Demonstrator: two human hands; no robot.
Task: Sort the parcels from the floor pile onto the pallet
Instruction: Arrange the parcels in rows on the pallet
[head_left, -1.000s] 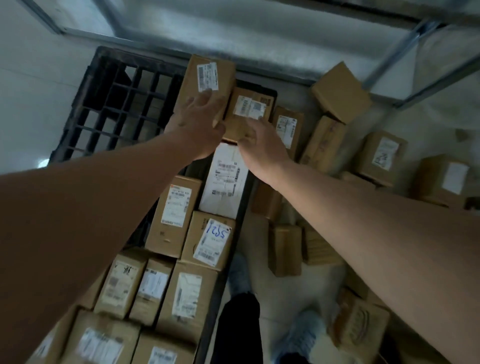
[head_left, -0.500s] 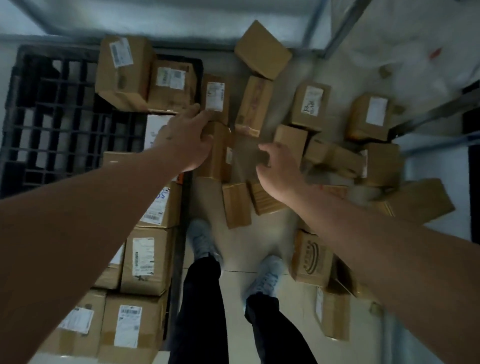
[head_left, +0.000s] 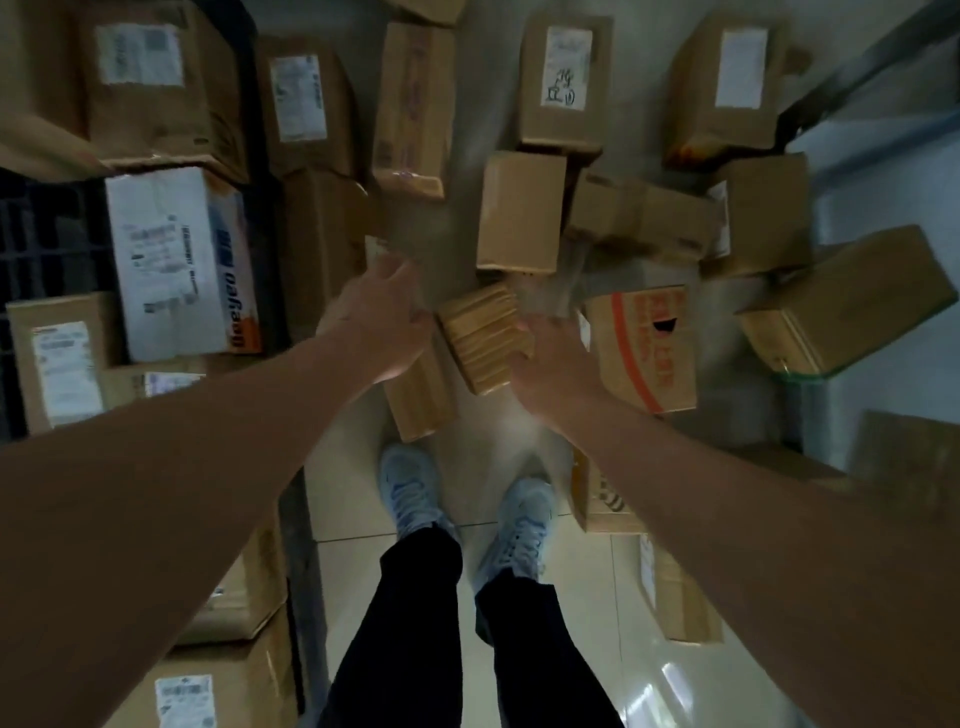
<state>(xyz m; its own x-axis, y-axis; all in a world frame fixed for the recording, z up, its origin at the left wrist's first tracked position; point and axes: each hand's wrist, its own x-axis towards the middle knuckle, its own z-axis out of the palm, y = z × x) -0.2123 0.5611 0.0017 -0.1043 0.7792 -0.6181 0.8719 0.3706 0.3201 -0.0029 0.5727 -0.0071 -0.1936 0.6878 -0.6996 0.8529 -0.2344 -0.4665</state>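
Left hand (head_left: 382, 325) and right hand (head_left: 551, 364) flanking a small ribbed parcel (head_left: 483, 338) on the floor pile — grip on it impossible to tell.

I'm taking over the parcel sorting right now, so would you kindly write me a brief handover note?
Left hand reaches into the floor pile beside the small ribbed parcel; no grip visible.
Right hand touches that parcel's other side; fingers hidden.
Done: many labelled parcels, including the white parcel, sit on the black pallet.
Left: the ribbed parcel, the red-printed box and the other floor boxes.
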